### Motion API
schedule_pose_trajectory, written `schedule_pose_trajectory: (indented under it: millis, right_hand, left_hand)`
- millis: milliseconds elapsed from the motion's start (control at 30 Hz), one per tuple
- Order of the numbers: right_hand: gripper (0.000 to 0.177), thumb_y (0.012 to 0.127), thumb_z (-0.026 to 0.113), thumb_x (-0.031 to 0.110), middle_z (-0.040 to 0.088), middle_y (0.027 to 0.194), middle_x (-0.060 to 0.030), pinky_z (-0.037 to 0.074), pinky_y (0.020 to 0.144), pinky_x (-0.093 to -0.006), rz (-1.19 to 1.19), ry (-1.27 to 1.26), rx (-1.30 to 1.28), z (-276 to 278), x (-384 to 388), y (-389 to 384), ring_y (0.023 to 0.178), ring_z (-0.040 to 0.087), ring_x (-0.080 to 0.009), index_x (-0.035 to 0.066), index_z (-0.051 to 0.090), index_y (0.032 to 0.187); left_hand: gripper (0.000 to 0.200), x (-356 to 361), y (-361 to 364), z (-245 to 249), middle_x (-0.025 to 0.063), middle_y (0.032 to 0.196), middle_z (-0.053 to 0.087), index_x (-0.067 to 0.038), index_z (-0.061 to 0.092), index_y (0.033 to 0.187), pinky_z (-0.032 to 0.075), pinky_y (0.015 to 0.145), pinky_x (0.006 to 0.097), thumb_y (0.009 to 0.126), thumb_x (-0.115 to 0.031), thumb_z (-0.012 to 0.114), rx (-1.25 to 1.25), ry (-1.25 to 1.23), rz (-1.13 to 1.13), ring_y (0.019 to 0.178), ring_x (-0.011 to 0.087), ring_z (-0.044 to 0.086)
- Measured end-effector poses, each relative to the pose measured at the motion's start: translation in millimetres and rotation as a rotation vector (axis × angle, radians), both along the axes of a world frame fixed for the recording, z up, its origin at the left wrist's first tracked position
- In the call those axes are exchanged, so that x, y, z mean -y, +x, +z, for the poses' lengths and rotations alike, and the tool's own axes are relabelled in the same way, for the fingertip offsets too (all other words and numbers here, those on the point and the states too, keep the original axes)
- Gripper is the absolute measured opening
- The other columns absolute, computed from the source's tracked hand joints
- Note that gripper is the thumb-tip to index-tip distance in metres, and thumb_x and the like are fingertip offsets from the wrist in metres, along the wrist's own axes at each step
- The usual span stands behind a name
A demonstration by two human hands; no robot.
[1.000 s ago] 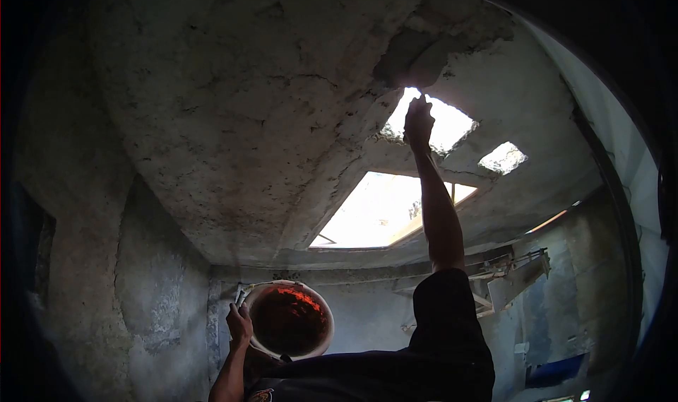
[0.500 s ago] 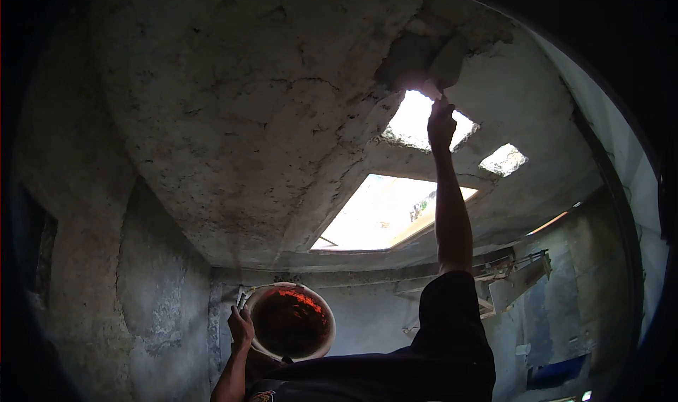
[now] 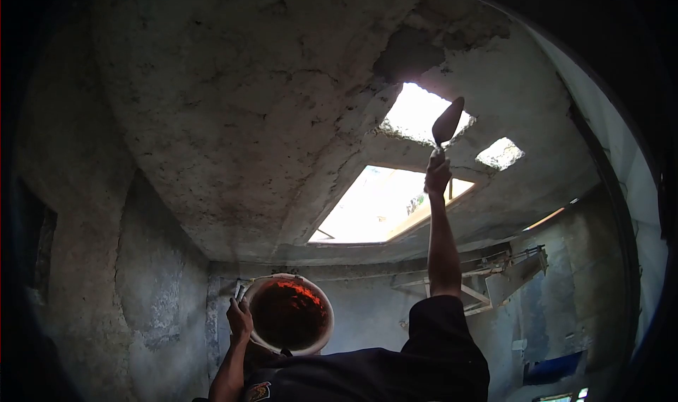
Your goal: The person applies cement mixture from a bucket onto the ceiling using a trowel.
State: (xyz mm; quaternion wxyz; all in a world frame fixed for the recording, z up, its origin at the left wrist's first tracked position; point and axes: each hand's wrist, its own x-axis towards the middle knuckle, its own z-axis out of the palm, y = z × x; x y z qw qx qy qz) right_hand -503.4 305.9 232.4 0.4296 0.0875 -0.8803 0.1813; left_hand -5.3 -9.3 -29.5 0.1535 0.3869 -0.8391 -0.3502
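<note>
The single camera rides on my head and faces steeply up at the ceiling [image 3: 247, 119]. My raised right hand [image 3: 438, 176] and trowel [image 3: 448, 123] sit at arm's length, right of centre; my left hand [image 3: 240, 321] and bucket [image 3: 304, 294] are close, at the bottom edge. A dark round rim frames the wide view.

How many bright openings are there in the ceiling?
3. A ragged hole is behind the trowel, a small hole is right of it, and a large rectangular opening is below them. A thin bright slit farther right may be a fourth.
</note>
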Motion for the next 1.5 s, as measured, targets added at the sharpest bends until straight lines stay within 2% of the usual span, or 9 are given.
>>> schedule_pose_trajectory:
  millis: [33, 67, 267, 400, 467, 667, 800, 1000, 1500]
  right_hand:
    - [0.042, 0.083, 0.051, 0.037, 0.055, 0.076, -0.0232, 0.045, 0.06, -0.046, -0.12, 0.525, -0.191, -32, -22, 2, 0.074, 0.057, -0.0386, -0.001, 0.046, 0.101]
    - [0.05, 0.075, 0.062, 0.039, 0.056, 0.075, -0.0235, 0.045, 0.062, -0.0473, -0.045, -0.176, 0.294, -7, 7, 56, 0.076, 0.058, -0.0379, -0.003, 0.047, 0.097]
    - [0.038, 0.071, 0.067, 0.02, 0.056, 0.06, -0.0077, 0.043, 0.042, -0.0286, 0.324, -0.434, 0.859, -47, -4, 227, 0.046, 0.053, -0.0139, 0.003, 0.044, 0.095]
    - [0.026, 0.075, 0.065, 0.02, 0.056, 0.065, -0.0064, 0.045, 0.054, -0.0304, 0.557, -0.335, 1.083, -67, 0, 300, 0.06, 0.056, -0.0161, 0.005, 0.053, 0.093]
    - [0.029, 0.074, 0.065, 0.023, 0.058, 0.069, -0.0108, 0.045, 0.059, -0.0316, 0.527, 0.265, 0.943, -75, 2, 333, 0.063, 0.058, -0.0211, 0.004, 0.057, 0.095]
    - [0.033, 0.073, 0.068, 0.024, 0.058, 0.064, -0.0093, 0.042, 0.041, -0.0292, 0.512, 0.157, 1.702, -101, 39, 388, 0.047, 0.055, -0.0159, 0.005, 0.05, 0.092]
    - [0.031, 0.079, 0.055, 0.039, 0.062, 0.082, -0.0148, 0.046, 0.065, -0.0438, 0.517, 0.645, 1.538, -151, 47, 401, 0.08, 0.059, -0.0343, 0.016, 0.053, 0.1]
    - [0.028, 0.081, 0.043, 0.04, 0.064, 0.088, -0.0064, 0.048, 0.067, -0.04, 0.515, 0.972, 1.516, -153, 71, 395, 0.08, 0.061, -0.0273, 0.027, 0.061, 0.098]
    - [0.042, 0.077, 0.057, 0.041, 0.062, 0.076, -0.0161, 0.049, 0.061, -0.038, 0.598, 0.656, 1.435, -160, 10, 376, 0.068, 0.062, -0.0275, 0.003, 0.06, 0.093]
  left_hand:
    - [0.042, -1, 1, -1, 0.031, 0.085, 0.056, 0.01, 0.05, 0.098, 0.043, 0.07, 0.0456, 0.088, -0.03, 0.044, 0.009, 0.004, -0.003, 0.083, 0.0439, 0.054]
    - [0.043, -1, 1, -4, 0.031, 0.084, 0.056, 0.011, 0.05, 0.098, 0.043, 0.07, 0.0457, 0.087, -0.031, 0.046, 0.005, 0.015, 0.005, 0.083, 0.0439, 0.054]
    - [0.046, -2, 5, -1, 0.03, 0.082, 0.056, 0.009, 0.049, 0.096, 0.043, 0.067, 0.0459, 0.078, -0.032, 0.06, -0.154, -0.137, -0.036, 0.082, 0.0437, 0.054]
    - [0.033, 2, 0, -6, 0.027, 0.074, 0.055, 0.004, 0.05, 0.088, 0.043, 0.06, 0.0452, 0.076, -0.024, 0.063, -0.201, -0.121, -0.062, 0.073, 0.0447, 0.054]
    - [0.031, 2, 2, -19, 0.0261, 0.078, 0.054, 0.003, 0.049, 0.085, 0.042, 0.06, 0.0447, 0.076, -0.023, 0.064, -0.137, 0.026, -0.085, 0.075, 0.0439, 0.053]
    - [0.04, -3, 0, -14, 0.025, 0.074, 0.057, 0.005, 0.049, 0.094, 0.045, 0.059, 0.0451, 0.076, -0.027, 0.063, -0.172, -0.03, -0.11, 0.071, 0.0424, 0.055]
    - [0.039, -2, -1, -3, 0.0253, 0.074, 0.057, 0.004, 0.049, 0.094, 0.045, 0.057, 0.045, 0.076, -0.028, 0.063, -0.133, -0.015, -0.196, 0.07, 0.0411, 0.056]
    - [0.033, -2, -9, 11, 0.0246, 0.072, 0.056, 0.0, 0.046, 0.084, 0.045, 0.056, 0.0447, 0.076, -0.027, 0.062, -0.158, 0.061, -0.286, 0.07, 0.0412, 0.056]
    - [0.028, -15, -27, 22, 0.024, 0.073, 0.055, 0.002, 0.05, 0.083, 0.043, 0.058, 0.0452, 0.076, -0.022, 0.062, -0.101, 0.085, -0.341, 0.072, 0.0413, 0.054]
